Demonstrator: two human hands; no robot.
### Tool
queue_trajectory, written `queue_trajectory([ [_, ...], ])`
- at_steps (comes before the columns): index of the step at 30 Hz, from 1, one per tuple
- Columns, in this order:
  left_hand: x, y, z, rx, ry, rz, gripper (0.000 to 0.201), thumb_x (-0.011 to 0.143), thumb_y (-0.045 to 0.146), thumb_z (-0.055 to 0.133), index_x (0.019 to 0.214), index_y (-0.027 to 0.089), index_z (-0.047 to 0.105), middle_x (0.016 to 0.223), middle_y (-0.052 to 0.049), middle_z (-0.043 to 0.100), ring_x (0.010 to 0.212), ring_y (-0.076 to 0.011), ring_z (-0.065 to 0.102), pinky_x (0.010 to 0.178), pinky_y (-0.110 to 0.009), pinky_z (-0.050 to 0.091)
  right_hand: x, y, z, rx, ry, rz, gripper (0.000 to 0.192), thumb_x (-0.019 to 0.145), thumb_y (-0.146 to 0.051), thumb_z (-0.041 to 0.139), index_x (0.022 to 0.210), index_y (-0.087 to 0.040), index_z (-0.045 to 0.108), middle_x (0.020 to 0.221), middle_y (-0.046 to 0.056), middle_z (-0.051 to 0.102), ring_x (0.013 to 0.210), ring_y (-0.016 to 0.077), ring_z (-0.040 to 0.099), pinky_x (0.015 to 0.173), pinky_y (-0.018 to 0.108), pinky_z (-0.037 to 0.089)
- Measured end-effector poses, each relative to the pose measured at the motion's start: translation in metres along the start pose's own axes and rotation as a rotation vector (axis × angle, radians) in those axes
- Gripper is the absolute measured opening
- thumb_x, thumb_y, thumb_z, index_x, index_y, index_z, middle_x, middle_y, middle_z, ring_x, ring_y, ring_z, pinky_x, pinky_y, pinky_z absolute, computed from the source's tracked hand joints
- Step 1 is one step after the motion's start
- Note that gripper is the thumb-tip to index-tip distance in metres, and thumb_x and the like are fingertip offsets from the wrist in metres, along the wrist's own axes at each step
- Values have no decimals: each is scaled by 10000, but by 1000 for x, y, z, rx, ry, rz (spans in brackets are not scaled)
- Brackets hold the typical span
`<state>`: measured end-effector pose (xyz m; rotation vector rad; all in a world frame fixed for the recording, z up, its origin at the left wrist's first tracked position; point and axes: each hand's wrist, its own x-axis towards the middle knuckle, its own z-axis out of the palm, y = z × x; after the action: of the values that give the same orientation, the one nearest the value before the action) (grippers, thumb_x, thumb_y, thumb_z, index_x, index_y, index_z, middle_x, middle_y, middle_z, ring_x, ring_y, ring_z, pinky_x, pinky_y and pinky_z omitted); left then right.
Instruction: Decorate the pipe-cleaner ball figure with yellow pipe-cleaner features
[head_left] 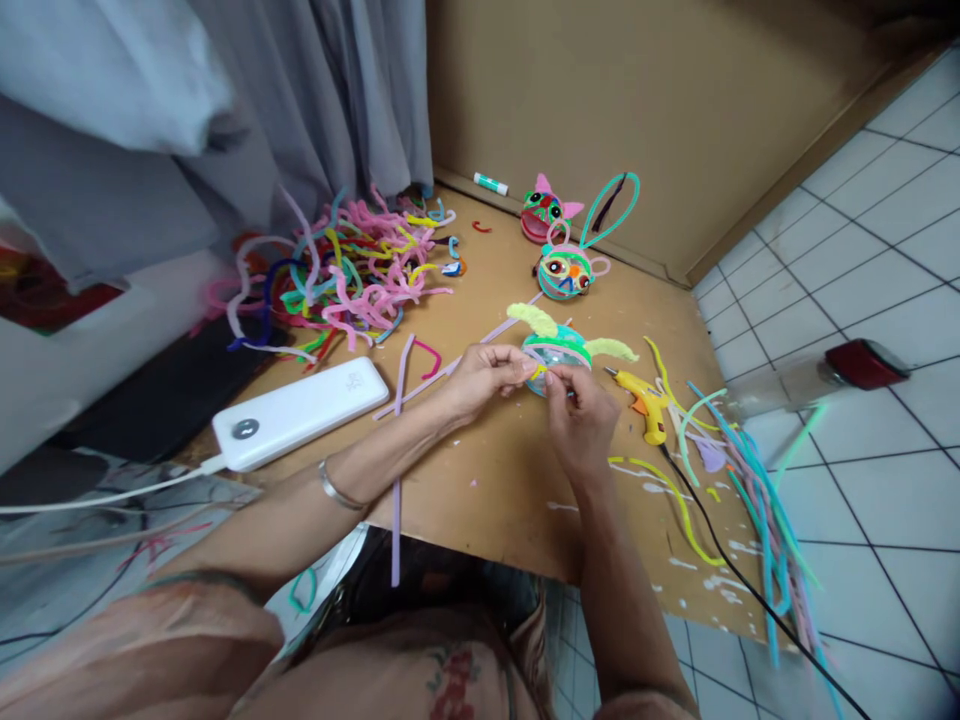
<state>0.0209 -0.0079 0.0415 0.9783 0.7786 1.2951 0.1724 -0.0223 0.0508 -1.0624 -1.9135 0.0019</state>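
Both my hands meet over a brown board (pixel 495 480) on the floor. My left hand (pixel 480 377) and my right hand (pixel 576 412) hold a small clear ball figure (pixel 559 350) wrapped in green pipe cleaner, with two fuzzy yellow-green ears. The fingertips of both hands pinch at its lower front. A silver bracelet (pixel 335 488) sits on my left wrist.
A heap of coloured pipe cleaners (pixel 345 270) lies at the far left. A white power bank (pixel 300 412) lies left of my hands. A yellow glue gun (pixel 645 398) with a black cord is at right, beside loose pipe cleaners (pixel 750 470). Two finished figures (pixel 562 245) and a glue stick (pixel 490 183) stand behind.
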Motion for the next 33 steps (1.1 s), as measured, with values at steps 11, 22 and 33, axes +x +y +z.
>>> queue_trajectory([
  [11, -10, -10, 17, -384, 188, -90, 265, 583, 258, 845, 602, 121, 619, 524, 38, 509, 497, -39, 397, 510, -175, 315, -12, -8, 19, -306, -8, -151, 282, 999, -242, 425, 795, -199, 614, 647, 20, 644, 596, 153, 557, 618, 302, 348],
  [22, -17, -15, 21, -441, 153, -179, 393, 598, 353, 862, 630, 131, 540, 497, 72, 423, 436, -15, 290, 424, -154, 187, -7, -11, 10, -445, 21, -341, 330, 1017, -298, 455, 701, -219, 511, 554, -21, 551, 557, 149, 477, 626, 308, 297],
  [33, -17, -13, 20, -322, 122, -138, 427, 674, 442, 792, 606, 153, 485, 528, 54, 405, 452, -35, 309, 438, -178, 197, -3, 2, 3, -321, -35, -293, 268, 970, -319, 548, 731, -208, 592, 585, -11, 613, 558, 133, 519, 615, 292, 333],
])
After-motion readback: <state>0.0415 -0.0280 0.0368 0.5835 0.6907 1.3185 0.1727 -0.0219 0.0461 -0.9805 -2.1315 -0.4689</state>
